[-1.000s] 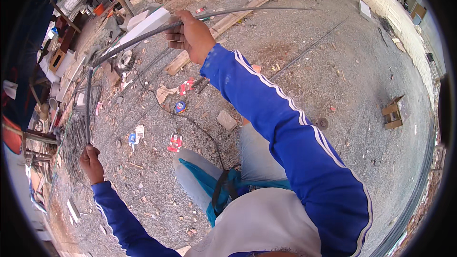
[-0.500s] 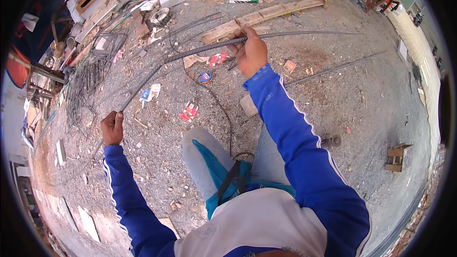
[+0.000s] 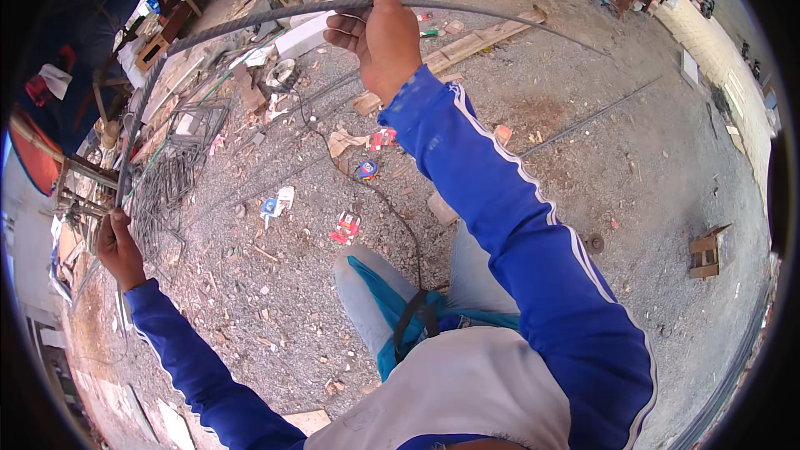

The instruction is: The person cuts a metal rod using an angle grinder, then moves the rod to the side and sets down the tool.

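Between both hands, long ribbed steel rod [image 3: 208,33], bowed.

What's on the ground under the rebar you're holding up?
Under the rebar: gravel ground, a wooden plank, bent steel stirrups, paper scraps. The right hand hides what lies behind it.

Right hand [image 3: 385,37] raised, arm extended forward, fingers closed; left hand [image 3: 119,248] low at side, fisted.

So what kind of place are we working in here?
Most likely an outdoor construction yard. The ground is gravel strewn with scraps, bent steel frames are piled at the left, and timber planks lie about. Both hands, left and right, grip a long steel rebar.
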The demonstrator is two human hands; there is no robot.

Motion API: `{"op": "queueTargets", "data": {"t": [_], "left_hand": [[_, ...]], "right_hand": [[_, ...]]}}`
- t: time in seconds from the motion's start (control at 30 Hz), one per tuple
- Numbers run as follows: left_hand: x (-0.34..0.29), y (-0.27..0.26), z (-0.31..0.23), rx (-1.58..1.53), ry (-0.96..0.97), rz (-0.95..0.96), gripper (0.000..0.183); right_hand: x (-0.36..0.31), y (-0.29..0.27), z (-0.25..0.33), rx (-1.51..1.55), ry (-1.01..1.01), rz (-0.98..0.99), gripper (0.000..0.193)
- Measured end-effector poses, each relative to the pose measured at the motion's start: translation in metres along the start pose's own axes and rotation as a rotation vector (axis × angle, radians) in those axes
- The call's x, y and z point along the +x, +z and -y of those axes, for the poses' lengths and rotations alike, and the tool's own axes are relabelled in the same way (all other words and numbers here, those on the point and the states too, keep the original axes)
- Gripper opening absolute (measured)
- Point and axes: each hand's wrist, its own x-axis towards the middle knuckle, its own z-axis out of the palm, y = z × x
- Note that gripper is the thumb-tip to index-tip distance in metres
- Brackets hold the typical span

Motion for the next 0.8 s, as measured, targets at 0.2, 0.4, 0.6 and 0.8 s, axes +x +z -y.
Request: {"op": "queueTargets", "data": {"t": [0.2,0.4,0.6,0.8], "left_hand": [[0.067,0.005,-0.011,0.034,0.01,-0.057,0.045],[-0.072,0.12,0.036,-0.055,-0.04,0.407,0.047],[-0.3,0.277,0.048,0.208,-0.166,1.495,0.063],[-0.421,0.277,0.06,0.058,-0.306,1.311,0.051]], "right_hand": [[0.047,0.049,0.001,0.14,-0.112,-0.019,0.032],[0.051,-0.103,-0.097,-0.03,0.165,-0.4,0.018],[0.013,-0.368,-0.198,-0.203,0.482,-0.855,0.025],[-0.093,-0.511,-0.248,-0.339,0.626,-1.372,0.037]]}}
